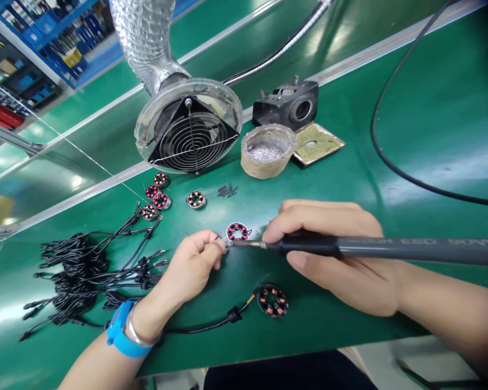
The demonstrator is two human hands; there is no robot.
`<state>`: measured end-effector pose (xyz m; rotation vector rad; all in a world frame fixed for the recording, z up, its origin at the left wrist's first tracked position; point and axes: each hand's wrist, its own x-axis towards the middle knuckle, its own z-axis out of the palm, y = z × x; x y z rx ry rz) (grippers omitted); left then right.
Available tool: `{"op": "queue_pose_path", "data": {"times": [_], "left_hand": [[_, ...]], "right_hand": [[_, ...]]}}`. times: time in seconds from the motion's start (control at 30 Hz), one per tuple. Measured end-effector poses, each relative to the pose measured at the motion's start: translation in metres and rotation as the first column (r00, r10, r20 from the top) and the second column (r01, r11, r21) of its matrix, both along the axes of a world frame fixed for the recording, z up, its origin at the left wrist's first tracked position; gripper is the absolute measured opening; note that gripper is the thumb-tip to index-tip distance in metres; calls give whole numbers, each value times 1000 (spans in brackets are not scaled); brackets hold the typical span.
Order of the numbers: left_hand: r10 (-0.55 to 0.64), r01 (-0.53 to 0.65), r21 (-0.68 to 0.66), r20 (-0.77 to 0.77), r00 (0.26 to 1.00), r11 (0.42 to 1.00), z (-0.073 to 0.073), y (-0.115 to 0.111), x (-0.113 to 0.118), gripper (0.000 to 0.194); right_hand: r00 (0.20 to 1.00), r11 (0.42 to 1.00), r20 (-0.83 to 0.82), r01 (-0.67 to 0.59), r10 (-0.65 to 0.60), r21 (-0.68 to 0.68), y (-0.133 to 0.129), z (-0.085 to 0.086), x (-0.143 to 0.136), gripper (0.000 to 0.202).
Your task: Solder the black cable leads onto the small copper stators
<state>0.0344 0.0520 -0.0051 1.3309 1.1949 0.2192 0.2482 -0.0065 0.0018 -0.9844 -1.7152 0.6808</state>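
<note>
My right hand (341,254) is closed around a dark soldering iron (309,245), whose metal tip points left and reaches the near edge of a small motor stator (237,232) with red windings. In a pinch beside that stator, my left hand (198,260) holds thin wire ends, mostly hidden by the fingertips. The iron's tip is close to those fingertips; whether it touches the wire cannot be made out. Nearer to me, a copper-wound stator (272,301) lies joined by coloured leads to a black cable (203,328).
A round fume-extractor hood (189,130) hangs over the green bench. Behind lie a tub with silvery bits (268,151), a sponge tray (319,143) and an iron stand (287,105). Bundled black cables (73,271) and several stators (161,200) are left; dark tubing pieces (228,190) lie mid-bench.
</note>
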Motion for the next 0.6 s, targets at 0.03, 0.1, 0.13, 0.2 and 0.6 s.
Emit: {"op": "queue_pose_path", "data": {"times": [0.03,0.1,0.13,0.2,0.6], "left_hand": [[-2,2,3,-3,1000,1000,0,0,0,30],[-5,5,8,-7,1000,1000,1,0,0,30],[-5,5,10,-9,1000,1000,1,-1,0,29],[-7,8,11,-16,1000,1000,2,-1,1,29],[-22,23,18,-19,1000,1000,2,-1,0,30]], "right_hand": [[1000,1000,-4,-1,1,-2,0,0,0,22],[1000,1000,-13,-5,5,-6,-1,0,-1,22],[1000,1000,-16,-7,7,-9,-2,0,-1,22],[1000,1000,-20,-11,11,-11,-2,0,-2,22],[996,997,-68,59,-55,53,-4,-2,-5,18]]}}
